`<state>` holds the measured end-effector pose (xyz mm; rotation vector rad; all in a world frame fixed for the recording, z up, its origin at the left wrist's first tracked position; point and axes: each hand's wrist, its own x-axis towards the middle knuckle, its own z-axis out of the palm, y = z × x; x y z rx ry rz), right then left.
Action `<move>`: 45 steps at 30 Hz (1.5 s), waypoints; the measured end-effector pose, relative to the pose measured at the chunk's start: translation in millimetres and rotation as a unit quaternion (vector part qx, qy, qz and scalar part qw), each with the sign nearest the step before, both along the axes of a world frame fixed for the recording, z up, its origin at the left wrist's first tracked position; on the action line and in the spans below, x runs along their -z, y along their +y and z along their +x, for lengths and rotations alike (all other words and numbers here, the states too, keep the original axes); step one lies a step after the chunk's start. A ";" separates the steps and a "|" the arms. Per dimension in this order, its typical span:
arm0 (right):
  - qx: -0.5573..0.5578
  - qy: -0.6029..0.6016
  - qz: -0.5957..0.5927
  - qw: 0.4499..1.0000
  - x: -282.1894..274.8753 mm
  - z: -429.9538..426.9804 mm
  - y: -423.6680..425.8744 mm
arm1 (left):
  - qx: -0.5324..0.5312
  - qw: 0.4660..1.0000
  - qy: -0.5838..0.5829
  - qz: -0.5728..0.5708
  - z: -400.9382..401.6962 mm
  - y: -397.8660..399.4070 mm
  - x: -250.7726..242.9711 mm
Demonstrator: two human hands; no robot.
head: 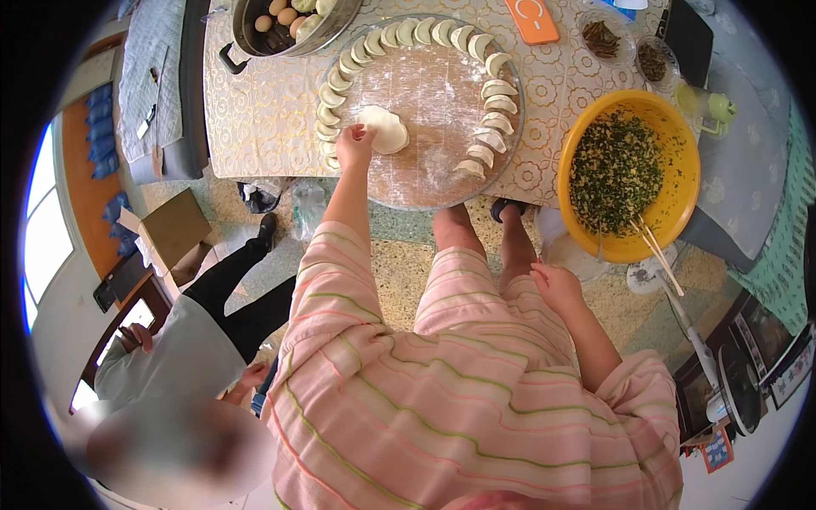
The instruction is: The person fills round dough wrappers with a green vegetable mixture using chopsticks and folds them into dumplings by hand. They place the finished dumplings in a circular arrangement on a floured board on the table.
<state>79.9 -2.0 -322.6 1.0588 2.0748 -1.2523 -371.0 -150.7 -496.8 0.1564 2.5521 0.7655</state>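
Pale, flat dumpling wrappers (390, 132), apparently overlapping, lie on a floured round wooden board (427, 95). My left hand (354, 148) pinches their left edge between thumb and fingers. Folded dumplings (387, 34) line the board's rim in a long arc, from its left side over the far edge to the lower right. My right hand (558, 288) hangs low near my right thigh, off the table, with its fingers curled; whether anything is in it cannot be made out. Beyond it, a yellow basin (679, 175) holds chopped green filling (615, 169), with chopsticks (660, 255) leaning over its rim.
At the back left stands a metal pot (344, 19) with eggs and dumplings. An orange case-like object (534, 20), two small food bowls (600, 39) and a green-lidded bottle (714, 105) are farther right. Another person (185, 350) is at my left, near an open cardboard box (172, 223).
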 end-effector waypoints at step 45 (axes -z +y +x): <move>0.047 0.258 0.369 0.892 57.1 81.9 142.4 | -0.032 0.592 -0.664 0.455 291.0 210.9 -228.1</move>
